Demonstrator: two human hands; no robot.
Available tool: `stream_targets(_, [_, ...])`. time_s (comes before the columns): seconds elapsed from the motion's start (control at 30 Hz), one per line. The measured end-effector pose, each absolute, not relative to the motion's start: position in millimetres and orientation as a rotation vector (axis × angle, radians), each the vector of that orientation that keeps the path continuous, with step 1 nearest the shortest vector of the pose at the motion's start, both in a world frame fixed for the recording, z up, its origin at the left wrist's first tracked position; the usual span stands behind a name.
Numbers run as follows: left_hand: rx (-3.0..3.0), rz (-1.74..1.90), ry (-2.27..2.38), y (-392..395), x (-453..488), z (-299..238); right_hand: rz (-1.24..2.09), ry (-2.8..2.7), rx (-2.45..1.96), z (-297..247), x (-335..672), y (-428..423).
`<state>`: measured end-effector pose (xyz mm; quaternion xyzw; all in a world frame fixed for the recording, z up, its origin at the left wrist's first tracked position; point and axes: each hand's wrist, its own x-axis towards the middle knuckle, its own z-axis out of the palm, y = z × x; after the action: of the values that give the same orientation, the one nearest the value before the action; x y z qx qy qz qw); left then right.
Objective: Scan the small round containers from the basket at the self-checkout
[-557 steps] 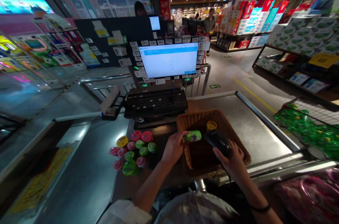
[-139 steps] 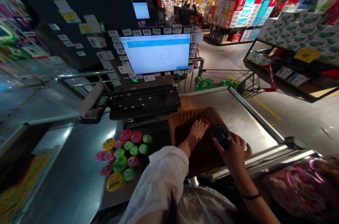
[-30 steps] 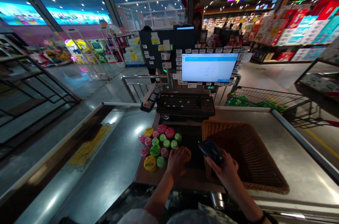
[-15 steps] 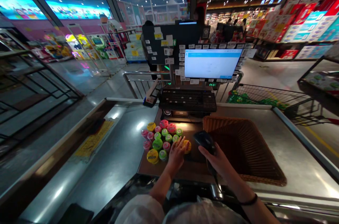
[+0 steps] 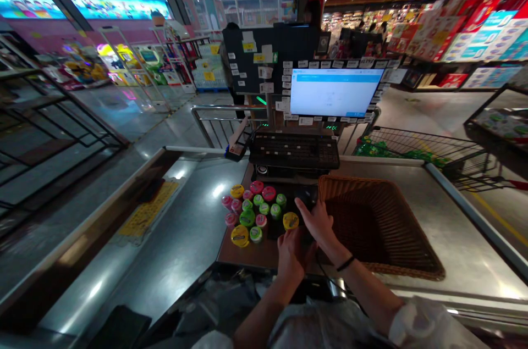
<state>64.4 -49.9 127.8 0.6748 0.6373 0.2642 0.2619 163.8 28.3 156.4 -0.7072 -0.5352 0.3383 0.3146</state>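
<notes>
My right hand (image 5: pixel 322 228) is closed around a black handheld barcode scanner (image 5: pixel 306 194), whose head points away from me, beside the basket. Close by on the left, my left hand (image 5: pixel 291 254) has its fingers curled; what they grip, if anything, is hidden at the lower part of the scanner. Just beyond its fingertips stands a jar with a yellow lid (image 5: pixel 291 221). Further left, several small round tubs are grouped on the counter, among them a big yellow-lidded tub (image 5: pixel 240 236), a green-lidded tub (image 5: pixel 247 218) and a pink-lidded tub (image 5: pixel 269 193).
A brown wicker basket (image 5: pixel 383 228) sits on the right of the counter. Behind the tubs are a black keyboard (image 5: pixel 295 150) and a lit monitor (image 5: pixel 336 93). A steel counter surface (image 5: pixel 193 217) stretches left. Beyond the counter stands a shopping cart (image 5: pixel 429 151) with green goods.
My left hand has drawn back from the yellow-lidded jar toward me and rightward, beside my right hand. The scanner has shifted up and slightly left, its head now turned away.
</notes>
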Motion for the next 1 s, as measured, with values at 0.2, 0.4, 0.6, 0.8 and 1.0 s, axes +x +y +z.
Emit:
stream_targets(0.2, [1.850, 0.662, 1.804, -32, 70, 102, 0.457, -1.807, -1.933, 155, 172, 29])
stream_targets(0.4, [1.919, 0.594, 1.946, -12, 67, 84, -0.087, -1.974, -1.908, 141, 210, 4])
stream_targets(0.6, [2.030, 0.397, 2.006, 11, 80, 77, -0.263, -1.928, -1.911, 108, 244, -34])
stream_targets(0.8, [2.046, 0.253, 2.037, 26, 97, 58, -0.135, -2.052, -1.833, 89, 266, -53])
stream_targets(1.0, [2.137, 0.229, 1.977, 38, 107, 32, -0.078, -2.207, -1.780, 88, 278, -64])
